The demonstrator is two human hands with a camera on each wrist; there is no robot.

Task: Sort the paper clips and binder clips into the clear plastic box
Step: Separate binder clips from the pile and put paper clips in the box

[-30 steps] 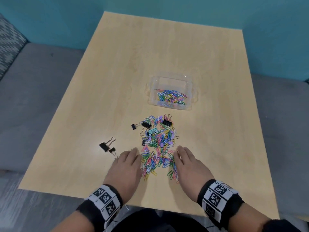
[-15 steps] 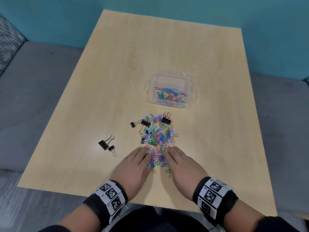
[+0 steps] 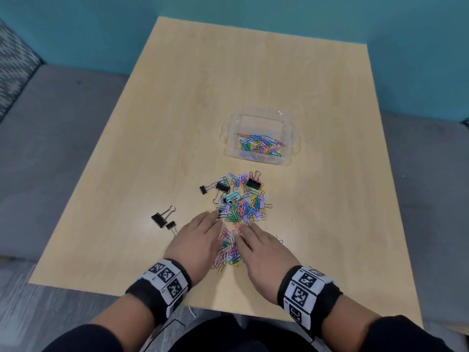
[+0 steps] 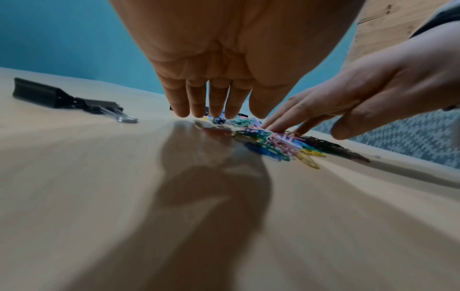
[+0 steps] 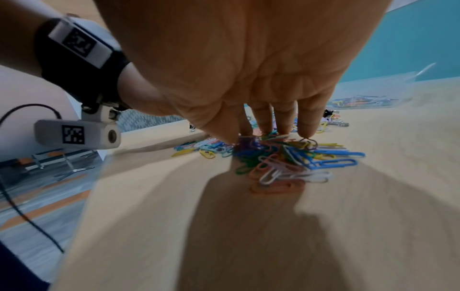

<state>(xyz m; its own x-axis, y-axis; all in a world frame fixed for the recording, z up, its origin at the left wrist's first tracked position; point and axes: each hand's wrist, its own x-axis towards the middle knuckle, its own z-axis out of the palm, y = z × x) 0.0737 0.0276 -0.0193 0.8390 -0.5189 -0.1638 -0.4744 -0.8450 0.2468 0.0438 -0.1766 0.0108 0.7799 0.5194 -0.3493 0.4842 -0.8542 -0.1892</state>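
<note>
A heap of coloured paper clips [image 3: 241, 207] lies mid-table, with black binder clips [image 3: 252, 183] mixed into its far edge. My left hand [image 3: 200, 235] and right hand [image 3: 256, 240] lie flat on the table, fingers straight, either side of the near part of the heap [image 3: 228, 250]. In the left wrist view the left fingertips [image 4: 214, 112] touch the table at the heap's edge. In the right wrist view the right fingertips [image 5: 278, 126] press on the paper clips [image 5: 293, 157]. The clear plastic box [image 3: 260, 141] stands beyond the heap and holds several paper clips.
Two black binder clips [image 3: 162, 219] lie apart to the left of my left hand, seen also as binder clips [image 4: 64, 98]. The wooden table [image 3: 228, 85] ends close behind my wrists. A grey seat and teal wall surround it.
Both hands have slid forward and closer together, pushing the near paper clips inward; clips now lie bunched between the palms.
</note>
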